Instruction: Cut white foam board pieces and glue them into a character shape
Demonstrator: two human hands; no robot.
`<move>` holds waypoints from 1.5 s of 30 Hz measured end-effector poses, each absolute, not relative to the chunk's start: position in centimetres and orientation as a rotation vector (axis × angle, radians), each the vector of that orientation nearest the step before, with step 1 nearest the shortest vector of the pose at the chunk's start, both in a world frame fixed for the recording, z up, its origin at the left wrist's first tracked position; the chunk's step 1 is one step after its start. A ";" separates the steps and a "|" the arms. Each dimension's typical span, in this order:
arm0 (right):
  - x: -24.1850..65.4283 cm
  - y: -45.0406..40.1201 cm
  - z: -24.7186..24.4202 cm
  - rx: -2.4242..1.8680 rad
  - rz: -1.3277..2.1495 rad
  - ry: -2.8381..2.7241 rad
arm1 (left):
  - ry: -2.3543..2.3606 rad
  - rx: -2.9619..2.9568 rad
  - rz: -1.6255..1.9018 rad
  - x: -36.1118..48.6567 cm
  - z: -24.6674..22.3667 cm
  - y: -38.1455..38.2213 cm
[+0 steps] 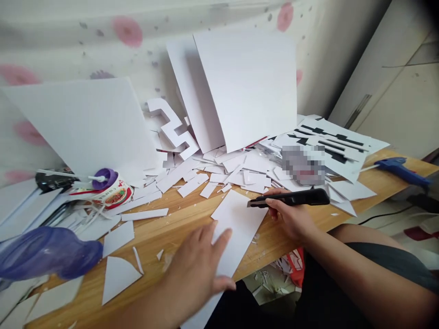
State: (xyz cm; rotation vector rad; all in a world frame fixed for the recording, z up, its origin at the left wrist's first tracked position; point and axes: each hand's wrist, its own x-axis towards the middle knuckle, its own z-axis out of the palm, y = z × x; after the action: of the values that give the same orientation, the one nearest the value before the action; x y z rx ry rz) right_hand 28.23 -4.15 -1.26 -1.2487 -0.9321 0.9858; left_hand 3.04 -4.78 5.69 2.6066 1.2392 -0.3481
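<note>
A long white foam board strip (pixel 236 228) lies on the wooden table and runs past its front edge toward me. My left hand (pixel 199 260) is over the strip's left side with its fingers spread; whether it presses on the board I cannot tell. In my right hand (pixel 291 217) is a black utility knife (pixel 295 197), gripped with its blade pointing left. The blade tip is over the strip's upper right part; contact with the surface is unclear.
White offcuts (pixel 195 185) are heaped along the back of the table (pixel 185 210). Large white boards (pixel 254 91) lean against the wall. A blue glue gun (pixel 399 169) sits at the right, a purple translucent object (pixel 51 251) and a paper food bowl (pixel 118 194) at the left.
</note>
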 end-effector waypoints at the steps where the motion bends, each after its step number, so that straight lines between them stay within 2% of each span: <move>1: 28.1 -4.3 -1.2 -1.240 1.006 -0.928 | 1.234 2.579 -0.418 3.4 5.3 -5.8; 6: 27.8 -4.7 -0.1 -1.221 1.098 -0.848 | 1.254 2.616 -0.298 3.9 3.5 -7.6; 13: 29.6 -9.1 0.4 -1.198 1.288 -0.701 | 1.113 2.602 -0.188 2.7 3.7 -6.9; 21: 32.7 -11.3 -0.5 -1.075 1.347 -0.562 | 0.590 2.850 -0.297 3.2 7.2 -5.6; 31: 31.9 -11.4 0.1 -1.080 1.308 -0.517 | 0.581 2.978 -0.427 -1.7 6.2 0.8; 34: 31.1 -11.1 0.6 -1.092 1.327 -0.587 | 0.693 3.014 -0.392 -2.1 6.0 1.3; 38: 30.8 -8.7 1.3 -1.147 1.325 -0.867 | 0.870 3.089 -0.151 -0.1 4.7 0.5; 45: 27.6 -3.7 1.3 -1.165 1.177 -1.413 | 0.827 3.101 -0.040 2.5 1.4 -0.3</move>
State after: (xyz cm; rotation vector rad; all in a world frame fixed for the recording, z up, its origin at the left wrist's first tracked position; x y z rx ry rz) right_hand 27.57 -3.68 1.29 -1.1655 -1.4129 1.1772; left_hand 2.54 -0.25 1.42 3.1011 0.8275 -0.0397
